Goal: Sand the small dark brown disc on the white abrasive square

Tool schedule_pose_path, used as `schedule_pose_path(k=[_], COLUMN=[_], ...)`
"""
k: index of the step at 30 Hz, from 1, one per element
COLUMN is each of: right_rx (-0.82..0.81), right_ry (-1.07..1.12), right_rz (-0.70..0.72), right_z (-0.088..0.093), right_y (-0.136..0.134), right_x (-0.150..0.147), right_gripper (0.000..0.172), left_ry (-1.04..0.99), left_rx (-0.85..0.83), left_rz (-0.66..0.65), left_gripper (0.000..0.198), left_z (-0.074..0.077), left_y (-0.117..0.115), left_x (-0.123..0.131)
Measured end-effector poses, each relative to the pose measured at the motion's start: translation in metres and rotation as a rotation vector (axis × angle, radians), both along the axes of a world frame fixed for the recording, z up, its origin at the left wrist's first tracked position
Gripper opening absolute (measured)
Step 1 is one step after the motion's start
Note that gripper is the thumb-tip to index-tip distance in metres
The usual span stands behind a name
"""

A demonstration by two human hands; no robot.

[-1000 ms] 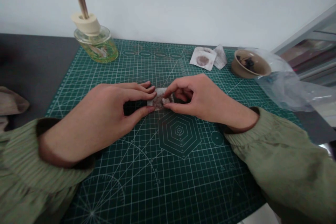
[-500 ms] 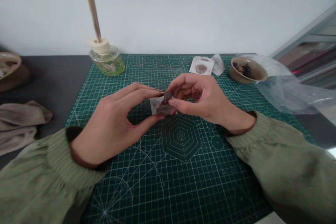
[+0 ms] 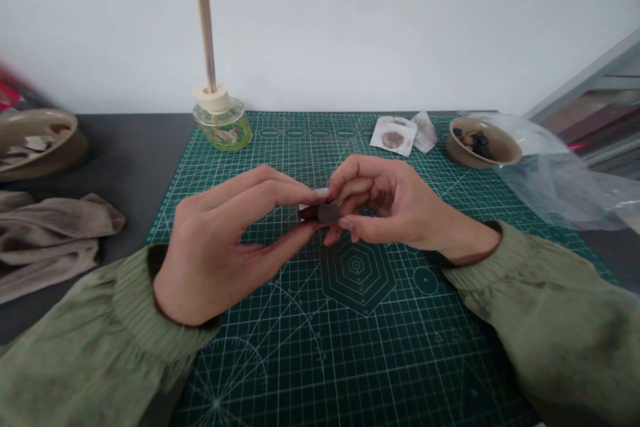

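Note:
A small dark brown disc (image 3: 329,213) is pinched at the centre of the view between the fingertips of my left hand (image 3: 225,240) and my right hand (image 3: 385,203). Slivers of white paper (image 3: 320,192) show around it, and my fingers hide the rest of that paper. Both hands hover over a green cutting mat (image 3: 280,360) printed with a white grid. I cannot tell whether they touch the mat.
Behind my hands stand a glass reed diffuser (image 3: 223,125) and a paper square (image 3: 393,136) with a brown round stain. A ceramic bowl (image 3: 481,142) of dark pieces sits on a plastic bag (image 3: 555,180). Further left are another bowl (image 3: 37,140) and a crumpled cloth (image 3: 50,240).
The view has swung left, bringing the left bowl and cloth further in. The dark piece now shows a round face between my fingertips, and my hands cover more of the white paper.

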State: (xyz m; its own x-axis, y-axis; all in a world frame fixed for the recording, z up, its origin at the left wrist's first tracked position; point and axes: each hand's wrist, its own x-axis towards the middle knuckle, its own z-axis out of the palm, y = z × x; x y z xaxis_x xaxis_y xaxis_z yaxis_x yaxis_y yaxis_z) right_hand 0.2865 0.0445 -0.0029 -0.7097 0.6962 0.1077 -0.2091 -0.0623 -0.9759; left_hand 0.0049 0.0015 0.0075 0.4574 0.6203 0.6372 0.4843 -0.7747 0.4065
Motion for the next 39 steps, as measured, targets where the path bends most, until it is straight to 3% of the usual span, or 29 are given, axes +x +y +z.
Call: schedule_pose_path(k=[13,18,32,39], right_rx=[-0.033,0.066,0.17,0.225], right_ry=[-0.07,-0.145,-0.133,-0.109], right_rz=[-0.057,-0.152,-0.138,-0.201], right_z=[0.003,0.004,0.005,0.007], right_y=[-0.005,-0.01,-0.008,-0.007], right_x=[-0.008,-0.014,-0.005,-0.004], right_gripper=[0.056,0.057,0.063,0.052], left_ry=[0.04,0.074,0.018,-0.003], left_rx=[0.063,0.091,0.088,0.109], left_rz=[-0.008,0.007,0.041,0.052], left_gripper=[0.015,0.016,0.012,0.01], left_z=[-0.001,-0.002,0.001,-0.001], left_y=[-0.001,-0.001,0.001,0.002], left_x=[0.0,-0.002,-0.001,0.0])
